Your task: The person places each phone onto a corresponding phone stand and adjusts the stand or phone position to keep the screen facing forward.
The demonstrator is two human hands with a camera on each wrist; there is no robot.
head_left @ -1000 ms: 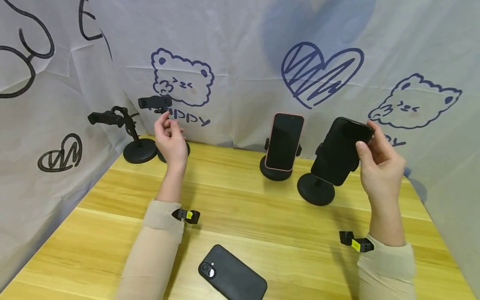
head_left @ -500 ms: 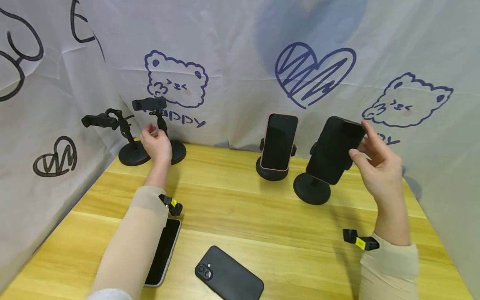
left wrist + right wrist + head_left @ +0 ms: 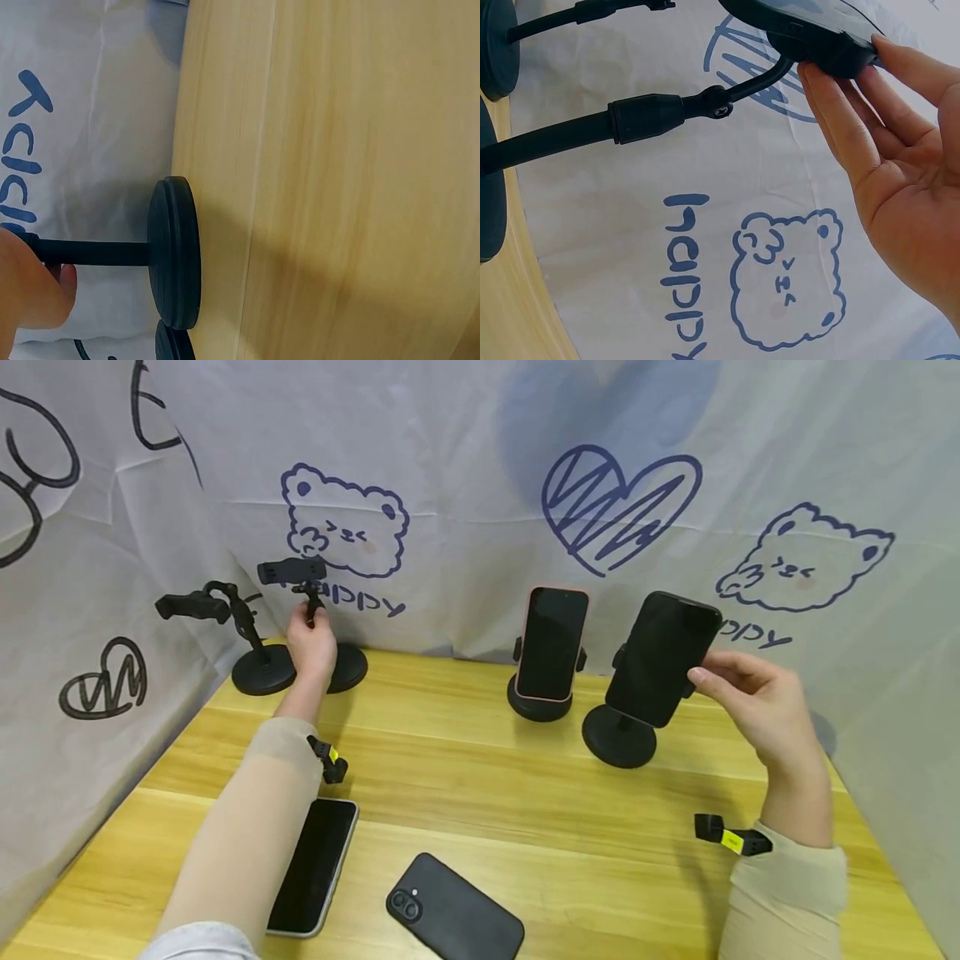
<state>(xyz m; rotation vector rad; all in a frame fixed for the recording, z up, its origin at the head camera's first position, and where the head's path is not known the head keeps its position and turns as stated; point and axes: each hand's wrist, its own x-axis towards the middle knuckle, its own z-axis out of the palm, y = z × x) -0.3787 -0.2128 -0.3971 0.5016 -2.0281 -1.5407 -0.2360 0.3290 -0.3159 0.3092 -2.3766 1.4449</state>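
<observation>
In the head view my left hand (image 3: 311, 647) grips the upright pole of a black phone stand (image 3: 292, 570) at the back left. The left wrist view shows its round base (image 3: 175, 251) on the table edge and my fingers curled round the pole. At the right, a black phone (image 3: 663, 658) leans tilted in another stand, whose base (image 3: 619, 737) is on the table. My right hand (image 3: 765, 710) pinches that stand's clamp (image 3: 847, 52) at the phone's right edge, thumb in front and fingers behind.
A pink-edged phone (image 3: 553, 643) stands in a holder at the back middle. Another stand without a phone (image 3: 262, 670) is at far left. A silver-edged phone (image 3: 315, 864) lies partly under my left forearm. A dark phone (image 3: 456, 906) lies face down in front.
My left hand has moved down and left onto the stand's pole and now grips it. My right hand has slid down from the phone's upper corner to the side clamp.
</observation>
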